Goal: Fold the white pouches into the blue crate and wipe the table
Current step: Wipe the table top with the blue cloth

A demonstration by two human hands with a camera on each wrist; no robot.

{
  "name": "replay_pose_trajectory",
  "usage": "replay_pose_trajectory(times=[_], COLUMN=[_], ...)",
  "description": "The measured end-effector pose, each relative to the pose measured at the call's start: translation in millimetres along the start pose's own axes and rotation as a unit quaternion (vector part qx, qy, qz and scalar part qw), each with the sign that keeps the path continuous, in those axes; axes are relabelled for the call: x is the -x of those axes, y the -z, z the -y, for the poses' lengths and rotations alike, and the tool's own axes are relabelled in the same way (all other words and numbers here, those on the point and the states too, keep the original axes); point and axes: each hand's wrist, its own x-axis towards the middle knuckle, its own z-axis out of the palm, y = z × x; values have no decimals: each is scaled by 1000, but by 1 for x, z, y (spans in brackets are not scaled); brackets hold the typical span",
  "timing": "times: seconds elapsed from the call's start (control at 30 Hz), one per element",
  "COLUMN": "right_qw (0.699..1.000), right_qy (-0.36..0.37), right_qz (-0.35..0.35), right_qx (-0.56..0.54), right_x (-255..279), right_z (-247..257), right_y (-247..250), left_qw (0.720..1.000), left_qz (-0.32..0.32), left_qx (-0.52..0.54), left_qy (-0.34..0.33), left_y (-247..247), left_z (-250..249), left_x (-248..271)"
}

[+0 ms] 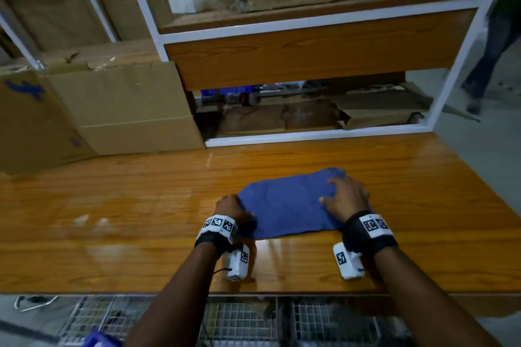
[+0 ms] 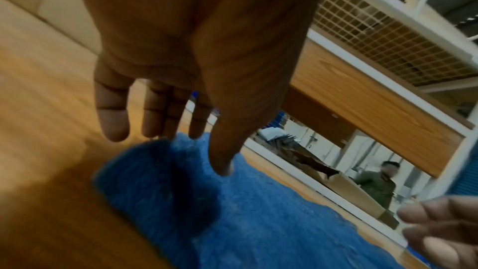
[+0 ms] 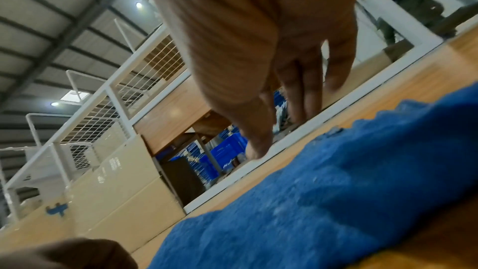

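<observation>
A blue cloth lies spread flat on the wooden table. My left hand is at the cloth's left end; in the left wrist view its fingers hang nearly straight, with their tips at the edge of the cloth. My right hand lies on the cloth's right part with its fingers spread and extended over the cloth. No white pouch is in view. A blue corner, perhaps the crate, shows below the table's front edge at the left.
Cardboard boxes stand at the back left of the table. A white-framed wooden shelf rises behind the cloth. Wire mesh baskets sit under the front edge. A person stands beyond the shelf at the far right.
</observation>
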Motion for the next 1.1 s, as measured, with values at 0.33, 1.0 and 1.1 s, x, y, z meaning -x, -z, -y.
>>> replay_pose_trajectory(times=[0.33,1.0,1.1], right_qw=[966,954,980], right_qy=[106,161,74], right_qz=[235,233,165], right_qx=[4,99,-86], right_x=[25,64,50], right_z=[77,193,178], right_y=[-47,-91,-82], left_qw=[959,858,864], left_qz=[16,19,-26], left_qx=[266,503,496], left_qy=[100,102,85], left_y=[-7,30,29], left_z=[38,96,94], left_x=[-15,-25,-26])
